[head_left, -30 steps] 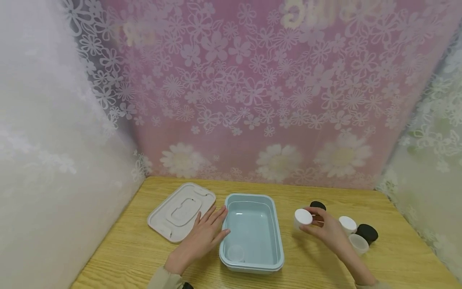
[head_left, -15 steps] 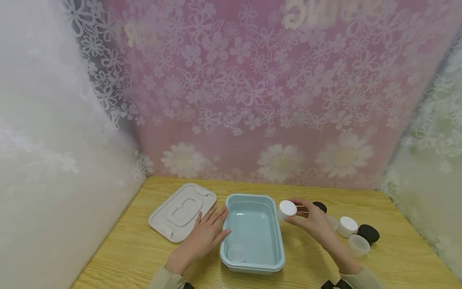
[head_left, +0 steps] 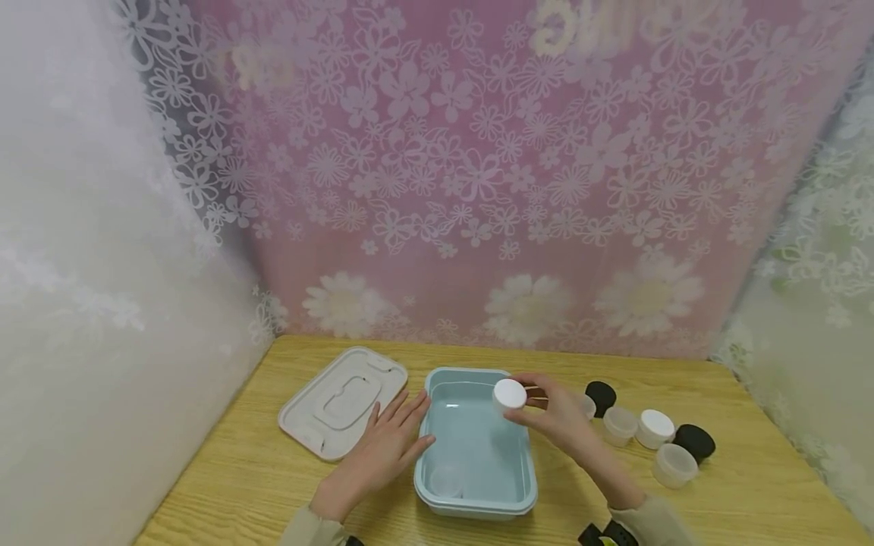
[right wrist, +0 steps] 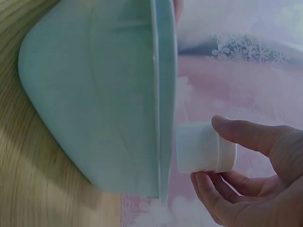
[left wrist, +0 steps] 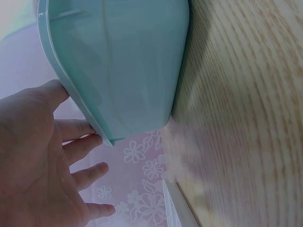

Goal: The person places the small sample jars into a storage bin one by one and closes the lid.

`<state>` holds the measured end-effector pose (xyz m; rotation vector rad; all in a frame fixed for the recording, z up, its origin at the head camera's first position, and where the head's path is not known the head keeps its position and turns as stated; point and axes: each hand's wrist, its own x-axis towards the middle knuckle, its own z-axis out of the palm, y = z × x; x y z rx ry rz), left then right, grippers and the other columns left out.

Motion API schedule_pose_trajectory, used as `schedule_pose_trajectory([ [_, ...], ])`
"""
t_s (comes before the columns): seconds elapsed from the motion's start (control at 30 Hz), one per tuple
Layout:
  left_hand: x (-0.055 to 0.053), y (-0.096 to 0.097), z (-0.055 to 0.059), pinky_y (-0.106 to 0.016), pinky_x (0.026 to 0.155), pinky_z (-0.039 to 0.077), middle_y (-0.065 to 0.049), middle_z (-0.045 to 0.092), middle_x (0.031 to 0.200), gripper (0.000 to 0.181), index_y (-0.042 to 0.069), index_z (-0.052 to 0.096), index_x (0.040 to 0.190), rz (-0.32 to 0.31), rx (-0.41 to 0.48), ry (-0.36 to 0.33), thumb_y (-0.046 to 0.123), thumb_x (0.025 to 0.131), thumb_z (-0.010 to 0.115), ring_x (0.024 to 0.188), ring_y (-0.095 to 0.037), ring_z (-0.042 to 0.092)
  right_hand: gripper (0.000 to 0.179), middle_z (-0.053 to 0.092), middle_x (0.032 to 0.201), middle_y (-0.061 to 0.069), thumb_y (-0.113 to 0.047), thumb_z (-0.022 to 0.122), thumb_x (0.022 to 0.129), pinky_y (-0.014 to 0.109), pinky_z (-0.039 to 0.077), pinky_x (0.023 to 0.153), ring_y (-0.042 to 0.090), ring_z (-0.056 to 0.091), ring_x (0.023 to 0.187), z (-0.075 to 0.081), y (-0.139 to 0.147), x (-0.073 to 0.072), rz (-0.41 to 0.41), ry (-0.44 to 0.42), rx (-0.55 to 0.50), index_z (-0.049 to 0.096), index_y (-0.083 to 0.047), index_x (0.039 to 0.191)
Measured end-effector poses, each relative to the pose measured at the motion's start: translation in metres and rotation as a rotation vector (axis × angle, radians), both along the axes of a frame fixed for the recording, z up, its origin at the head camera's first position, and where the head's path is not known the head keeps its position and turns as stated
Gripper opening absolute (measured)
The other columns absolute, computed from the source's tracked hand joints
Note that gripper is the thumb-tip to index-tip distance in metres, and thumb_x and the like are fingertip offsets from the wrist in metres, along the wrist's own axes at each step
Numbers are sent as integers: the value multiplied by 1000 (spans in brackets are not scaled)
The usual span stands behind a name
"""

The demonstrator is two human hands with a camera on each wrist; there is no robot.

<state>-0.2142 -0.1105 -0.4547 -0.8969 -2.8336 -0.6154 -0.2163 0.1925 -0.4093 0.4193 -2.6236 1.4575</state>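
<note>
My right hand [head_left: 563, 421] pinches a small white-lidded jar [head_left: 509, 394] between thumb and fingers, over the far right part of a light blue plastic bin [head_left: 478, 447]. In the right wrist view the jar's translucent body [right wrist: 196, 147] points toward the bin's rim, its lid end in the fingers. A round clear jar [head_left: 447, 479] lies in the bin's near left corner. My left hand [head_left: 385, 447] has its fingers spread, fingertips at the bin's left rim. The left wrist view shows its thumb [left wrist: 57, 92] and fingers along that rim.
A pale flat lid [head_left: 348, 402] lies left of the bin on the wooden table [head_left: 225, 470]. Several small jars stand to the right, among them a black-lidded one [head_left: 694, 441], a white-lidded one [head_left: 655, 428] and a clear one [head_left: 676, 465]. A flowered curtain [head_left: 478, 189] hangs behind.
My right hand has carried the white-lidded jar leftward, from above the table to over the bin, uncovering jars on the right. My left hand has stayed at the rim.
</note>
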Motion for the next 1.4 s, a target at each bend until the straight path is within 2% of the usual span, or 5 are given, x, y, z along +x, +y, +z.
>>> schedule_pose_trajectory([
  [0.23, -2, 0, -1, -74, 113, 20, -7, 33, 164, 63, 9, 37, 158, -1, -2, 9, 45, 107, 47, 153, -37, 21, 54, 65, 123, 17, -12, 86, 82, 43, 57, 93, 33, 66, 107, -10, -21, -6, 39, -17, 23, 63, 2, 128],
  [0.63, -5, 4, 1, -73, 113, 22, -7, 34, 164, 63, 10, 37, 158, -1, -32, 39, 45, 107, 46, 153, -37, 22, 49, 64, 120, 21, -4, 84, 82, 43, 59, 87, 38, 66, 104, -27, -44, -13, 229, 8, 94, 62, 7, 124],
  [1.0, -5, 3, 0, -72, 113, 22, -7, 34, 164, 62, 11, 36, 159, 5, -34, 28, 44, 107, 47, 153, -36, 21, 46, 67, 113, 17, 3, 87, 75, 35, 61, 75, 40, 66, 102, -33, -58, -16, 290, -45, 206, 65, 5, 116],
  [1.17, -5, 3, 0, -73, 113, 22, -7, 34, 164, 62, 11, 37, 159, 9, -28, 30, 44, 108, 47, 153, -36, 21, 45, 69, 112, 15, -2, 89, 75, 44, 59, 78, 37, 68, 99, -35, -63, -20, 338, -60, 284, 67, 3, 114],
  [1.4, -5, 3, 0, -73, 114, 21, -6, 32, 165, 62, 12, 35, 159, 5, -22, -2, 45, 108, 45, 154, -36, 20, 50, 65, 121, 22, 5, 85, 77, 37, 61, 77, 42, 66, 106, -41, -67, -20, 424, -89, 255, 63, 7, 122],
])
